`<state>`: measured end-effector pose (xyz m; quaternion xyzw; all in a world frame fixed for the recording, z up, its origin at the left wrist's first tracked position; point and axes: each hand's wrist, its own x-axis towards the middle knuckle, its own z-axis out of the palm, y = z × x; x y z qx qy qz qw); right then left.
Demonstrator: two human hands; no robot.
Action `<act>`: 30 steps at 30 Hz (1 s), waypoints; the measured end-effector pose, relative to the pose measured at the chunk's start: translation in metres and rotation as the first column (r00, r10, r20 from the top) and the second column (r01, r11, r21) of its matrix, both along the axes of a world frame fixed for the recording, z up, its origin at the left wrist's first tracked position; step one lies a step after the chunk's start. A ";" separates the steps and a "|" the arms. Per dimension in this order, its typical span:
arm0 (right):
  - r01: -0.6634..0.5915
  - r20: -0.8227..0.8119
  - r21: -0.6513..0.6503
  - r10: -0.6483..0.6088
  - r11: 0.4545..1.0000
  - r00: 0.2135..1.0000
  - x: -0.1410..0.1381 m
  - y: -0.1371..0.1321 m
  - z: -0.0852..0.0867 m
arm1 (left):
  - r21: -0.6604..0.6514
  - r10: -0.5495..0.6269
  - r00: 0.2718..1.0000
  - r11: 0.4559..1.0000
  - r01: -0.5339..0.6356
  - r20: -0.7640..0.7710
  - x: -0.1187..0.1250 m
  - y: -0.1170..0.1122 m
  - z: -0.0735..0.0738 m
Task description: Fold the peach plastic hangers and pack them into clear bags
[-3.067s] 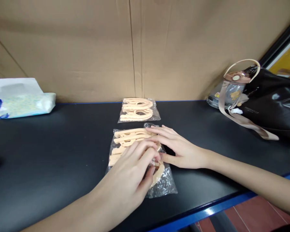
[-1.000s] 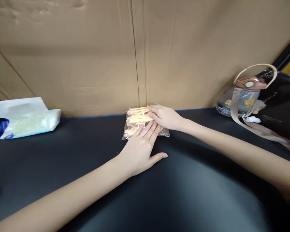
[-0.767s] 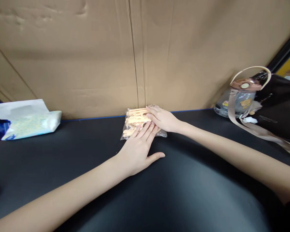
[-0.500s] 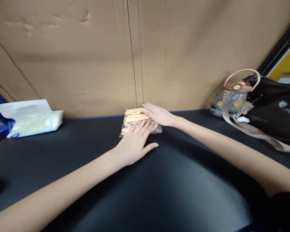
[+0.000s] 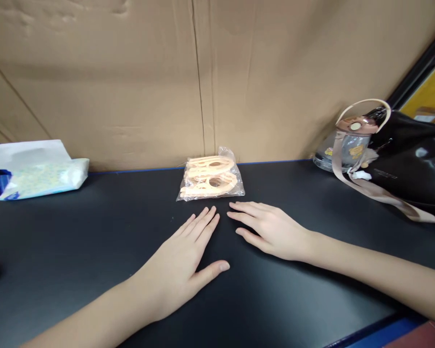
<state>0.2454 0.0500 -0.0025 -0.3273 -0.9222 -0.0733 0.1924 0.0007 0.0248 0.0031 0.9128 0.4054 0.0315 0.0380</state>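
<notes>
A clear plastic bag [image 5: 229, 153] of pale looped pieces [image 5: 203, 170] lies flat at the back of the black worktop [image 5: 76, 251], just before the brown cardboard [image 5: 130, 87]. Near its front edge, apart from it, are both hands, palm down and holding nothing: the left hand [image 5: 181, 268] has its fingers straight and thumb spread wide, the right hand [image 5: 277, 232] its fingers loosely extended. Farther left sits a soft packet [image 5: 45, 176]; well to the right, a strapped bottle [image 5: 348, 145] stands beside a black handbag [image 5: 416, 159]
</notes>
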 end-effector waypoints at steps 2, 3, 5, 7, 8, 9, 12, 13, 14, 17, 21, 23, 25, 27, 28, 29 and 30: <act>0.002 0.040 -0.045 0.000 0.999 0.999 0.002 0.002 -0.003 | -0.003 -0.005 1.000 1.000 0.005 0.001 0.000 0.000 0.000; 0.002 0.053 -0.059 0.002 0.998 0.999 0.003 0.004 -0.003 | 0.007 -0.012 1.000 1.000 0.012 0.004 0.001 0.001 0.001; -0.003 0.072 -0.064 0.007 0.998 0.997 0.004 0.006 -0.001 | 0.035 -0.030 1.000 0.999 0.030 0.006 0.001 0.004 0.001; -0.013 0.084 -0.058 0.018 0.998 0.996 0.005 0.006 0.001 | 0.060 -0.045 0.999 0.997 0.045 -0.008 0.000 0.006 0.001; -0.019 0.087 -0.057 0.024 0.998 0.996 0.005 0.006 0.001 | 0.072 -0.049 0.999 0.996 0.050 -0.018 -0.001 0.007 0.001; -0.023 0.089 -0.057 0.028 0.998 0.996 0.005 0.006 0.002 | 0.080 -0.053 0.998 0.995 0.055 -0.029 -0.002 0.007 0.001; -0.026 0.088 -0.064 0.031 0.998 0.996 0.005 0.005 0.002 | 0.097 -0.054 0.997 0.993 0.060 -0.060 -0.004 0.009 0.000; -0.025 0.087 -0.067 0.031 0.997 0.996 0.005 0.005 0.002 | 0.101 -0.054 0.996 0.993 0.061 -0.067 -0.004 0.009 0.001; -0.024 0.085 -0.069 0.029 0.997 0.996 0.005 0.005 0.002 | 0.103 -0.053 0.996 0.993 0.060 -0.072 -0.003 0.009 0.001; -0.020 0.081 -0.076 0.026 0.997 0.996 0.005 0.005 0.002 | 0.103 -0.044 0.996 0.993 0.052 -0.081 -0.002 0.008 0.001; -0.010 0.080 -0.097 0.018 0.995 0.997 0.006 0.005 0.002 | 0.103 -0.047 0.996 0.993 0.054 -0.071 -0.002 0.007 0.001; -0.002 0.085 -0.117 0.012 0.993 0.996 0.007 0.005 0.002 | 0.105 -0.049 0.997 0.993 0.055 -0.058 -0.003 0.006 0.001; 0.006 0.095 -0.134 0.007 0.991 0.995 0.007 0.004 0.002 | 0.104 -0.053 0.998 0.993 0.057 -0.043 -0.003 0.006 0.000; 0.010 0.102 -0.146 0.005 0.989 0.995 0.007 0.004 0.003 | 0.104 -0.060 0.998 0.993 0.062 -0.022 -0.003 0.007 0.000; 0.012 0.104 -0.151 0.004 0.988 0.995 0.007 0.004 0.003 | 0.104 -0.062 0.998 0.993 0.063 -0.007 -0.003 0.007 -0.001; 0.013 0.104 -0.156 0.004 0.988 0.995 0.007 0.004 0.003 | 0.103 -0.063 0.998 0.993 0.062 0.008 -0.004 0.007 -0.001; 0.013 0.102 -0.161 0.003 0.987 0.995 0.007 0.004 0.003 | 0.101 -0.063 0.998 0.993 0.061 0.022 -0.004 0.007 -0.001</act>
